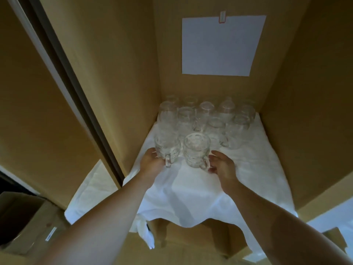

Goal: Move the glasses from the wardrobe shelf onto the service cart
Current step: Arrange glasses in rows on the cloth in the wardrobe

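Note:
Several clear dimpled glass mugs [206,119] stand upside down on the wardrobe shelf, which is covered by a white cloth [191,192]. Two of them are at the front. My left hand [151,163] grips the left front mug [167,148] from its left side, and the mug's handle points toward me. My right hand [222,166] holds the right front mug [196,150] at its handle, with fingers above it and thumb below. Both mugs rest on the cloth. The service cart is out of view.
Brown wardrobe walls close in the shelf on the left, back and right. A white paper sheet [223,46] hangs on the back wall. A sliding door edge [76,88] runs down the left. Cardboard boxes [28,222] sit lower left, and the cloth hangs over the shelf's front edge.

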Demonstrator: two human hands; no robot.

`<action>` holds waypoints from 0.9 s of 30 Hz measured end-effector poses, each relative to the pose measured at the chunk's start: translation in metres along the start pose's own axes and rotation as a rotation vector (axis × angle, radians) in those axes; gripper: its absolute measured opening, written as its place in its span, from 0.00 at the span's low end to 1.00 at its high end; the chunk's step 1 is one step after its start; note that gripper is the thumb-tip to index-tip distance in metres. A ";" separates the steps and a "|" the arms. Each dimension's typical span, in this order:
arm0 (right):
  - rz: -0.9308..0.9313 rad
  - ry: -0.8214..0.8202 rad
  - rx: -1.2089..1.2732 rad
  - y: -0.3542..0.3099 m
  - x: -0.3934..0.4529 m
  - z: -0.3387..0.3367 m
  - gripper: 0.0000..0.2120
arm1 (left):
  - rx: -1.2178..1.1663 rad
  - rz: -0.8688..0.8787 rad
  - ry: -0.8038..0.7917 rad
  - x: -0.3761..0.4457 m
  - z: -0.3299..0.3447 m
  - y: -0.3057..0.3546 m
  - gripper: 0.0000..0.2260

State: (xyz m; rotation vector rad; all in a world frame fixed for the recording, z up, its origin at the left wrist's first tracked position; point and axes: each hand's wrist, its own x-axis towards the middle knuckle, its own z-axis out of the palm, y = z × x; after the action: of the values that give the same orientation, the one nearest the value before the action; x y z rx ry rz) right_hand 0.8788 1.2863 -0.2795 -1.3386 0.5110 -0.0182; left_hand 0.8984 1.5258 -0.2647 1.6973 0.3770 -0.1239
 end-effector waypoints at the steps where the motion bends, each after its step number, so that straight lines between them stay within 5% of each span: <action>1: 0.007 -0.040 -0.062 -0.004 0.001 0.001 0.24 | 0.038 0.036 -0.044 0.003 0.001 0.002 0.19; 4: 0.016 -0.154 -0.159 -0.014 0.003 0.006 0.37 | 0.021 0.126 -0.163 0.017 0.004 0.006 0.23; 7: -0.041 -0.322 -0.279 -0.022 0.006 0.010 0.39 | -0.012 0.164 -0.251 0.031 0.003 0.003 0.22; 9: -0.098 -0.424 -0.416 -0.022 0.006 0.015 0.39 | 0.002 0.158 -0.228 0.040 0.005 -0.003 0.30; 14: -0.098 -0.376 -0.395 -0.017 0.009 0.014 0.29 | 0.084 0.143 -0.133 0.045 0.008 -0.005 0.44; 22: -0.074 -0.365 -0.397 -0.021 0.006 0.007 0.31 | 0.067 0.168 0.005 0.038 0.006 0.013 0.35; 27: -0.084 -0.384 -0.389 -0.022 0.006 0.006 0.31 | 0.397 0.247 0.108 0.041 0.000 0.043 0.38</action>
State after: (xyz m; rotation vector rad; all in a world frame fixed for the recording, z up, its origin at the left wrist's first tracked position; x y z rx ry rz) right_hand 0.8918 1.2845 -0.2604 -1.6942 0.1322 0.2769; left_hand 0.9507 1.5284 -0.2361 2.1344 0.2289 0.0811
